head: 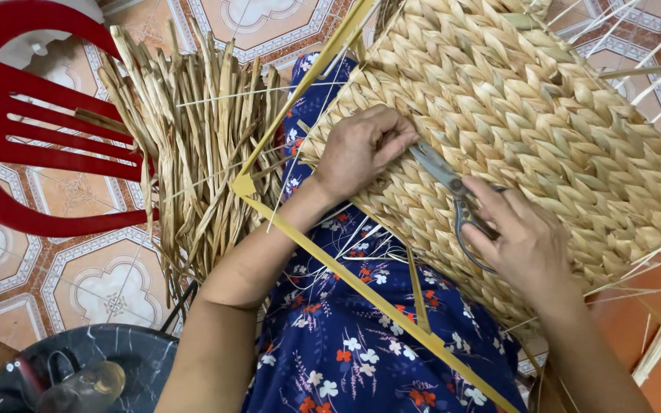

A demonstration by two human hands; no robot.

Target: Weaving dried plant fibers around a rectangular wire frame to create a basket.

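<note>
Right hand (525,241): fingers through loops of grey scissors (453,200), closed round handles; blades nearly shut, tips pointing at left fingertips. Left hand (359,149): fingers curled, pinching something small against weave, likely stray fibre end, too fine to tell. Both hands rest on woven straw basket (529,107), lying across lap. Step, by look: trimming loose ends. Calls for blade tips close to surface without nicking plaits. Further out: yellow strap (361,287) under left wrist, dried straw bundle (200,145), red plastic chair (32,130).

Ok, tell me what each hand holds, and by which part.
Right hand holds grey metal scissors by the handle loops. Left hand pinches a strand on the woven straw basket.
</note>
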